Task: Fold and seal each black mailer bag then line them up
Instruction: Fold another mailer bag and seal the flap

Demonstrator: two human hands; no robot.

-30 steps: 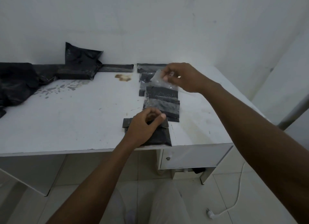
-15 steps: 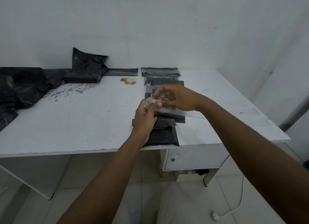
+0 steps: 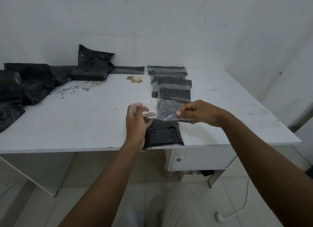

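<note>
Black folded bag (image 3: pixel 163 136) lies flat at the near edge of the white tabletop (image 3: pixel 84 125), right corner slightly over the edge. Both hands are raised just above it with a clear film (image 3: pixel 166 114) stretched between them. Left hand (image 3: pixel 135 123) has fingers curled, thumb and fingertip gripping the film's crumpled left end; its lower fingers touch the bag's top flap. Right hand (image 3: pixel 199 113) pinches the film's right end between thumb and forefinger, other fingers curled under. Behind the film a row (image 3: pixel 171 84) of finished bags runs back toward the wall, overlapping one another, some with a shiny clear cover. Far left, a pile (image 3: pixel 28 86) of loose black bags; one puffed bag (image 3: pixel 94 66) leans on the wall next to it. Brown stain (image 3: pixel 135 79) sits between the puffed bag and the row. Under the tabletop, a white drawer (image 3: pixel 199 159) with a small knob. White cable (image 3: pixel 237 211) with a plug lies on the tiled floor.
</note>
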